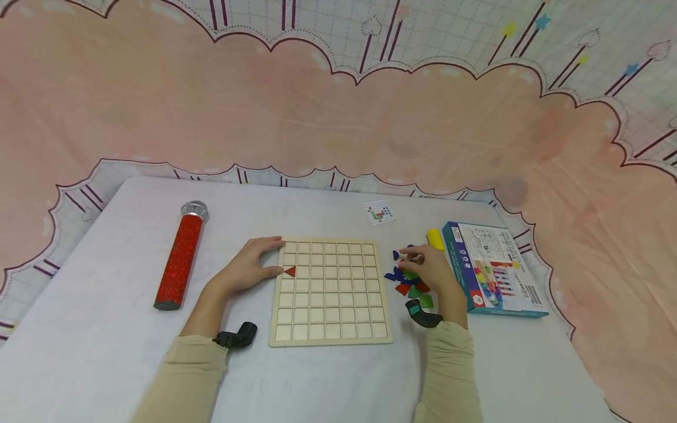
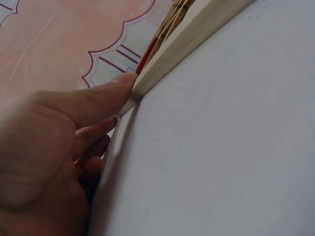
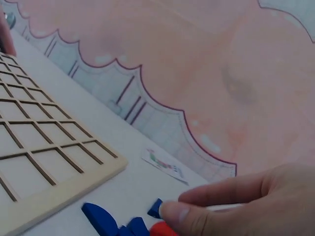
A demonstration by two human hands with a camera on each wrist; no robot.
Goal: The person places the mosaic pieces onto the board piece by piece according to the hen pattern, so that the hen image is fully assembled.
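Note:
My left hand [image 1: 248, 267] touches the left side of a wooden grid board [image 1: 331, 345], its fingers by the upper corner and its thumb lower down. In the left wrist view the thumb [image 2: 106, 98] lies at the board's edge. A red triangle piece [image 1: 290, 271] sits in a left-column cell near that thumb. My right hand [image 1: 433, 270] is over a loose pile of blue, red and green pieces right of the board. Thumb and index fingertips are close together beside a blue piece [image 3: 155, 209], and no piece shows between them. A blue half-round piece [image 3: 100, 219] lies nearer the board.
A red glitter microphone [image 1: 180, 258] lies left of the board. A small picture card [image 1: 379, 212] is behind the board. At the right are a yellow piece [image 1: 435, 239] and a printed box [image 1: 497, 270]. A patterned cloth [image 1: 317, 117] hangs beyond the white table.

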